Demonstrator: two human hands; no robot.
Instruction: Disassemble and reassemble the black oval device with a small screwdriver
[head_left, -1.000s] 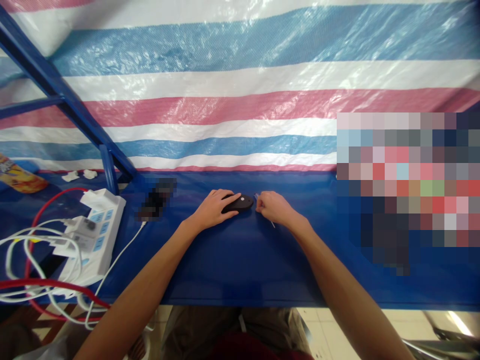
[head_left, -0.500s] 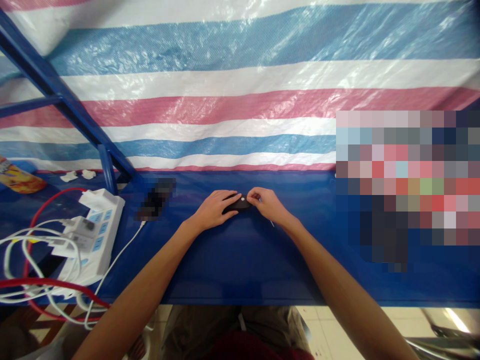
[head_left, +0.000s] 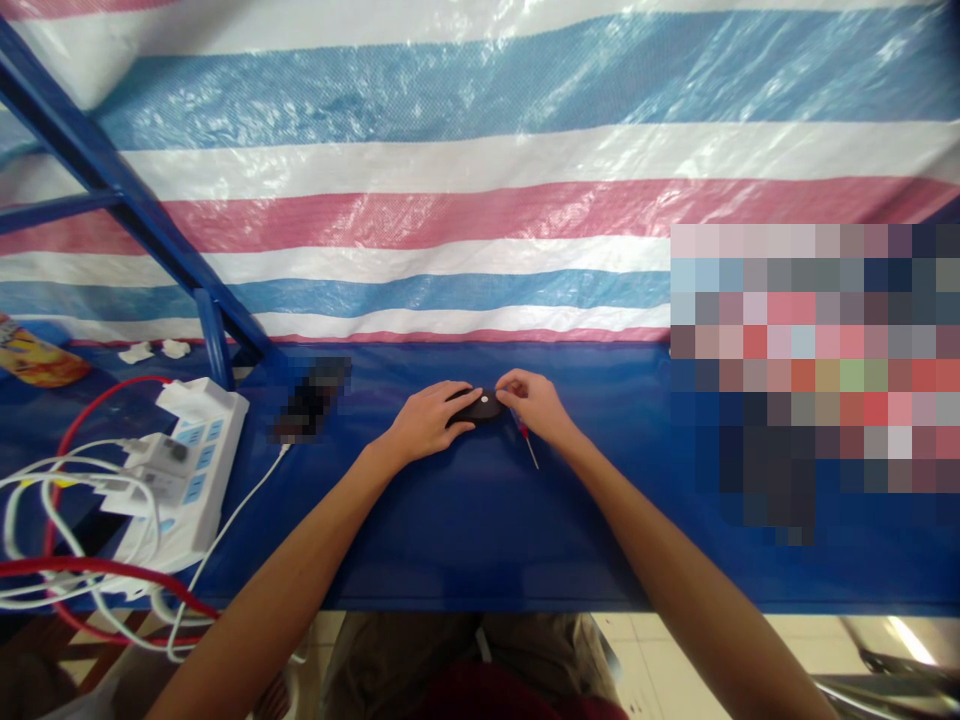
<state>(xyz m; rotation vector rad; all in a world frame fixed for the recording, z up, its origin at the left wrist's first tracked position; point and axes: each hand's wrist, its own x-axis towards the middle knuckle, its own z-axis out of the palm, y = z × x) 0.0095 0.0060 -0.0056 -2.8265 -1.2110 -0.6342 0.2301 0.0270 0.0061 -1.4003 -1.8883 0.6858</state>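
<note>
A dark, rounded computer mouse (head_left: 487, 408) with a small white spot on its face lies on the blue table. Its left end is held by my left hand (head_left: 431, 420), fingers over the far side and thumb along the near side. At the mouse's right end is my right hand (head_left: 534, 402), thumb and forefinger pinched together close to the edge. From under this hand a small screwdriver (head_left: 525, 433) with a red and blue handle sticks out, its thin metal shaft pointing toward me. Part of its handle is hidden by the fingers.
Left on the blue table (head_left: 480, 540) are a white power strip (head_left: 217, 470) with plugs, tangled white cables, a red cable (head_left: 82, 415) and a blurred phone (head_left: 311, 400) on a charging cord. A blue metal frame (head_left: 150, 220) and striped sheet (head_left: 450, 220) stand behind. The right side is pixelated.
The screwdriver has swung under my right hand, so more of its shaft and handle shows. My right fingers have shifted slightly. My left hand and the mouse stay nearly in place.
</note>
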